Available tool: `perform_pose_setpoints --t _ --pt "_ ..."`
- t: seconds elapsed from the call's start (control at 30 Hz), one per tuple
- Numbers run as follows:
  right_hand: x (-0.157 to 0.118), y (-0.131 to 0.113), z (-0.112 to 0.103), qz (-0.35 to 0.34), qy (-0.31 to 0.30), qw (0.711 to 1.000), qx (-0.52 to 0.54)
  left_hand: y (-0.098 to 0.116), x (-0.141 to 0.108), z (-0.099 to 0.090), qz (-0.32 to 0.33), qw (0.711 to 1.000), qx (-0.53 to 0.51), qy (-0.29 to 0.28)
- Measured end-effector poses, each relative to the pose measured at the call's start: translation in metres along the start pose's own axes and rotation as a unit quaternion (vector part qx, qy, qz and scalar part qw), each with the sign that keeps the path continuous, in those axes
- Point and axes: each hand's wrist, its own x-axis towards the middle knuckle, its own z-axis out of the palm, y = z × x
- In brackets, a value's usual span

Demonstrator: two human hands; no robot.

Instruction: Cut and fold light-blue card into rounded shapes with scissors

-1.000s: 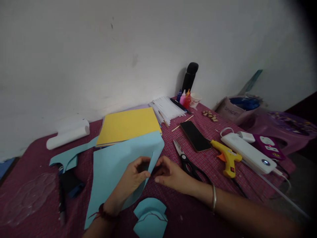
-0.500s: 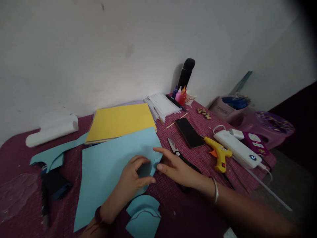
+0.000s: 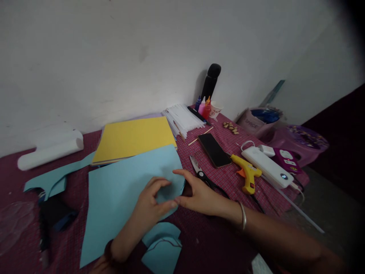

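Observation:
A blue paper sheet (image 3: pixel 119 201) lies on the table, and both my hands are over its right part. My left hand (image 3: pixel 154 199) curves its fingers and thumb around a shaded, bent piece of blue paper (image 3: pixel 164 195). From the other side my right hand (image 3: pixel 196 192) grips this paper, its index finger along the far edge and its thumb close to my left thumb. Where the piece ends and the sheet begins is hard to make out. Cut blue pieces (image 3: pixel 162 251), one with a wavy line, sit just below my hands.
Scissors (image 3: pixel 201 173), a phone (image 3: pixel 214 149), a yellow glue gun (image 3: pixel 246 173) and a white power bank (image 3: pixel 266 167) lie to the right. Behind are yellow sheets (image 3: pixel 134 137), white sticks (image 3: pixel 184 120), paint bottles (image 3: pixel 203 108) and a black bottle (image 3: pixel 210 83). A white roll (image 3: pixel 51 152) is at left.
My right thumb has shifted left toward my left thumb. The small folded flap between my hands is no longer distinct. The whole view has moved slightly.

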Motion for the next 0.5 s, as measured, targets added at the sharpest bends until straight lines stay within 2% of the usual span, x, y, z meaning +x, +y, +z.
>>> perform_pose_setpoints --t 0.13,0.2,0.37,0.5 --pt "-0.003 -0.007 0.001 -0.028 -0.007 0.998 -0.052 0.017 0.002 -0.003 -0.084 0.978 -0.185 -0.041" --pt "-0.003 -0.008 0.002 -0.047 -0.013 0.996 -0.074 0.021 0.003 0.002 -0.114 0.964 -0.230 -0.067" --pt "-0.004 0.000 0.008 -0.102 -0.012 0.989 -0.107 0.015 0.004 0.014 -0.166 0.951 -0.246 -0.087" --pt "-0.006 0.002 0.009 -0.112 -0.020 0.987 -0.115 0.011 0.004 0.018 -0.179 0.947 -0.246 -0.107"
